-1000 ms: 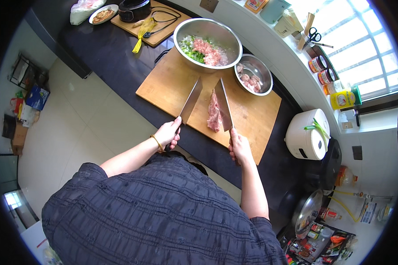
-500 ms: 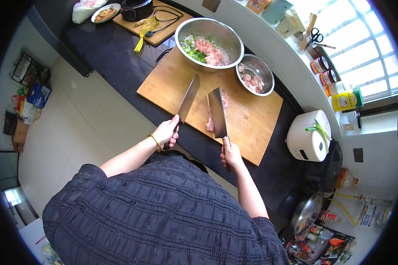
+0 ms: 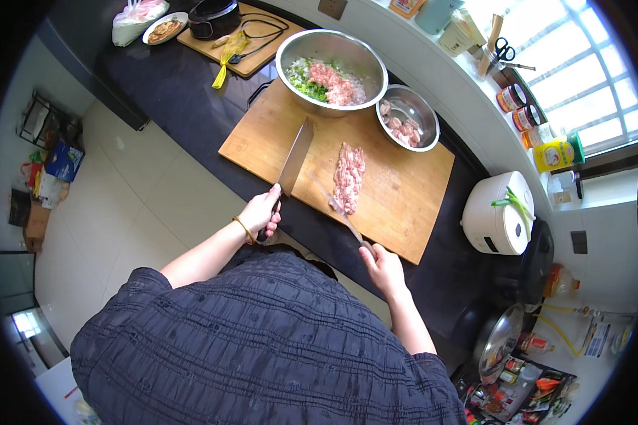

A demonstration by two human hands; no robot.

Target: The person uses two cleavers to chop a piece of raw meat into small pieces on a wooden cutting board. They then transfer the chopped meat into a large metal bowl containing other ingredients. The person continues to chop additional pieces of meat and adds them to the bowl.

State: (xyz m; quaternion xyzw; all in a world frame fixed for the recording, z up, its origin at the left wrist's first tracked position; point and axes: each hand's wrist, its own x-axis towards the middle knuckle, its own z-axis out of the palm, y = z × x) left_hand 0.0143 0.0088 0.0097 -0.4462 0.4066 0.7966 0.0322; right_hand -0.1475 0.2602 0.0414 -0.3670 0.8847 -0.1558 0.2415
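My left hand (image 3: pixel 261 214) is closed round the handle of a cleaver (image 3: pixel 295 159), its broad blade held over the left part of the wooden cutting board (image 3: pixel 412 195). A second cleaver (image 3: pixel 342 213) is gripped in my right hand (image 3: pixel 383 266); its blade looks thin here, seen nearly edge-on, close to the near end of the meat. A flattened strip of chopped pink meat (image 3: pixel 349 177) lies on the board between and beyond the blades. Behind it stands a large steel bowl (image 3: pixel 290 79) with minced meat and chopped greens. A smaller steel bowl (image 3: pixel 433 134) at its right holds meat pieces.
Far left, a second board (image 3: pixel 259 62) bears a black appliance (image 3: pixel 213 19) and a cable. Beside it are a plate of flatbread (image 3: pixel 166 30) and a plastic bag (image 3: pixel 136 25). To the right stands a white rice cooker (image 3: pixel 489 219) with green onion on top. Jars line the windowsill.
The right cleaver has turned from showing its broad face over the meat to nearly edge-on, uncovering the strip. My right hand has shifted slightly right and nearer. The left cleaver has barely moved.
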